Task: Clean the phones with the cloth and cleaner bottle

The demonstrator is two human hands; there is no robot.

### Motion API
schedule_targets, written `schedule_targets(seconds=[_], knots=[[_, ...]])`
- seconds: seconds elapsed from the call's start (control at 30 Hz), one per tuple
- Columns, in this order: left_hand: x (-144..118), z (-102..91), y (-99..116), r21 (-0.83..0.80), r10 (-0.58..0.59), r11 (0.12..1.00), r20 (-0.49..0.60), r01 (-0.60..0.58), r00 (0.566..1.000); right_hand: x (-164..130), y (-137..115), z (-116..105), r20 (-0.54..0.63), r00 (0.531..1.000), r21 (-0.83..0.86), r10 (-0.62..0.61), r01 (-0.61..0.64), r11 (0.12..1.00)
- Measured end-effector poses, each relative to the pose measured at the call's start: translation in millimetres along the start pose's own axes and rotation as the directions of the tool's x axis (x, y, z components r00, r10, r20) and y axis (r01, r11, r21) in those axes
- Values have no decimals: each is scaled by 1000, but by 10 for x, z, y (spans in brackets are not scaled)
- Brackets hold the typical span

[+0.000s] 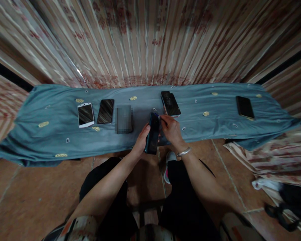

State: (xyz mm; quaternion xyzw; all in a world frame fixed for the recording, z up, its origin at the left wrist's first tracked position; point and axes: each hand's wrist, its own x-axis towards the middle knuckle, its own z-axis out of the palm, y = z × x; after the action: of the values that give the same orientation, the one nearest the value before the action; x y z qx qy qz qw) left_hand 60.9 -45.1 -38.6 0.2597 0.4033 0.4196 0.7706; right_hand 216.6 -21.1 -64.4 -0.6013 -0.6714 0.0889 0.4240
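Observation:
A dark smartphone (153, 135) with a bluish edge is tilted up in front of the table. My left hand (141, 139) is closed around its left side, thumb along the edge. At the phone's upper right corner, the fingers of my right hand (170, 129) are pinched together. A small blue bit shows by those fingertips, too small to name. Just beyond my right hand lies a stack of dark phones (171, 103). Left of my left hand is a blurred-out rectangular object (123, 119), its kind hidden.
A blue-green patterned cloth (190, 125) covers the long table. On it lie a white phone (85, 115), a black phone (105, 111) and, far right, a dark phone-like rectangle (245, 107). Pleated curtains (145, 43) hang behind. A black strapped item (291, 206) sits at lower right.

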Motion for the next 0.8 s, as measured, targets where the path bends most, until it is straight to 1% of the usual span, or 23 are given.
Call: schedule_targets(seconds=[0.17, 0.4, 0.67, 0.8], knots=[[3, 22, 56, -21, -29, 999, -24, 29, 999, 2, -7, 19, -9, 1000, 2, 12, -12, 1000], [39, 35, 88, -15, -69, 998, -96, 67, 993, -50, -39, 52, 25, 1000, -42, -16, 17, 999], [72, 30, 78, -32, -5, 999, -113, 1, 994, -122, -147, 57, 88, 995, -138, -56, 68, 988], [83, 32, 83, -6, -11, 1000, -149, 11, 989, -150, -216, 37, 136, 988, -171, -76, 99, 980]])
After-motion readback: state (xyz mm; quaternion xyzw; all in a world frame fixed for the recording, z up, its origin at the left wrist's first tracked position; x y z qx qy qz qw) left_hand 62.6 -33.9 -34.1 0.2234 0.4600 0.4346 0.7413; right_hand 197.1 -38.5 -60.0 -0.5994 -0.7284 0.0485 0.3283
